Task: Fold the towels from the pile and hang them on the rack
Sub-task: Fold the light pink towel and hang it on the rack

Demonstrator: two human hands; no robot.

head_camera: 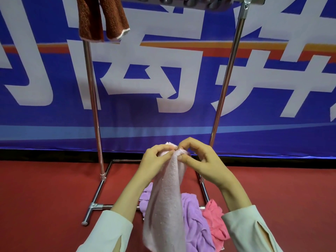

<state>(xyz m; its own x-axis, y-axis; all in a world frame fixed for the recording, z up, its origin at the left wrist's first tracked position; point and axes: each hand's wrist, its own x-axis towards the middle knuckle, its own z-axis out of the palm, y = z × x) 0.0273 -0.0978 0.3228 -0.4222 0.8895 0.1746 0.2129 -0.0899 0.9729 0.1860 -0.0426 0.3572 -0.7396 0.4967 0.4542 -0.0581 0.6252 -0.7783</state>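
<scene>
Light is bright, even and diffuse, probably from overhead fixtures outside the view. Shadows are weak and soft-edged, seen mostly as gentle shading in the folds of the lilac towel (192, 215). The chrome rack (92, 106) carries thin bright streaks of glare down its posts. Wide-angle distortion splays those posts outward and bows the banner (163, 124) lettering toward the edges. The pale pink towel (167, 197) shows its nap sharply at the centre. The grey shape (181, 1) at the top edge is blurred.

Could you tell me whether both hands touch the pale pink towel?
Touching. The head view shows left hand and right hand pinching the pale pink towel at its top.
</scene>
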